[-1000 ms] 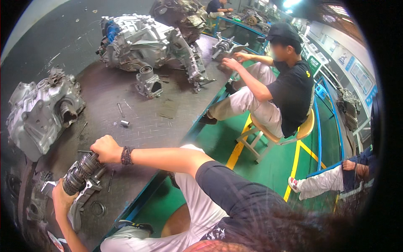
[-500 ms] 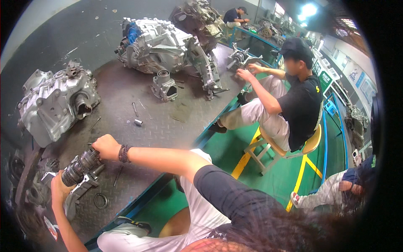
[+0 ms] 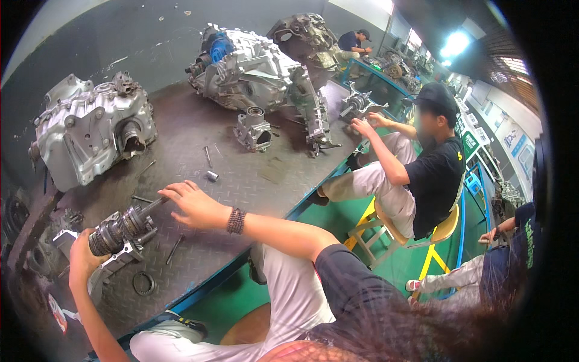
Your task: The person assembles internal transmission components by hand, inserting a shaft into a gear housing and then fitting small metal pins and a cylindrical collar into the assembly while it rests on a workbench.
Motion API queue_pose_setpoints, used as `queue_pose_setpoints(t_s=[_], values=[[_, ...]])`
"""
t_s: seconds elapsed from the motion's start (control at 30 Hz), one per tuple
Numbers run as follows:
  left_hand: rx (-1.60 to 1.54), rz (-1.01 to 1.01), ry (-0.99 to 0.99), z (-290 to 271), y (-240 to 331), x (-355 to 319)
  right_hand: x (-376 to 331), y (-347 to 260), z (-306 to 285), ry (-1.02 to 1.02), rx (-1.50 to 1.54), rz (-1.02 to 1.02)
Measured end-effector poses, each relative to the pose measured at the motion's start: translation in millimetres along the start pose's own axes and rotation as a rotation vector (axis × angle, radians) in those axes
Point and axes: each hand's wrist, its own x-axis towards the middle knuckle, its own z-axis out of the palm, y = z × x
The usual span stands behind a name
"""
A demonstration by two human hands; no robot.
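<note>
Left hand (image 3: 84, 258), yours: wrapped against the near end of a geared shaft (image 3: 120, 230), fingertips partly hidden. Right hand (image 3: 196, 206), yours: fingers spread and slightly curved beside the shaft's far tip; you cannot tell from this view whether they touch it. Bracelet (image 3: 236, 221), dark beads, on your right wrist.

Geared shaft: stacked dark gears, on the tabletop (image 3: 184, 274) at your left, slanting between your hands. Silver bracket (image 3: 123, 256): beside and partly under the gears. Ring (image 3: 143, 283), toothed: lying flat near the bracket. Rod (image 3: 175, 249), slim, dark: to the right of the gears.

Farther out, before you: socket (image 3: 211, 175), short, silver; bolt (image 3: 208, 157); small housing (image 3: 253, 130), upright; large silver casing (image 3: 93, 133), left; second casing (image 3: 253, 69), with a blue part.

Writing: yellow mark on the black shirt (image 3: 435, 184) of a seated co-worker; green lettering on dark clothing (image 3: 523, 241) at far right; pale characters on a green sign (image 3: 470, 142), too small to read surely.
</note>
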Motion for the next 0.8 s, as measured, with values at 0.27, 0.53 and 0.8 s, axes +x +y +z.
queue_pose_setpoints(t_s=[0.27,0.53,0.8], values=[[0.222,0.083,0.077,5,-4,0,2,17,-20,-0.076,-0.006,0.001],[0.127,-0.06,0.011,-23,41,-17,12,25,-20,-0.071,0.018,-0.007],[0.033,-0.097,0.006,-21,48,-30,4,31,-39,-0.026,0.01,0.089]])
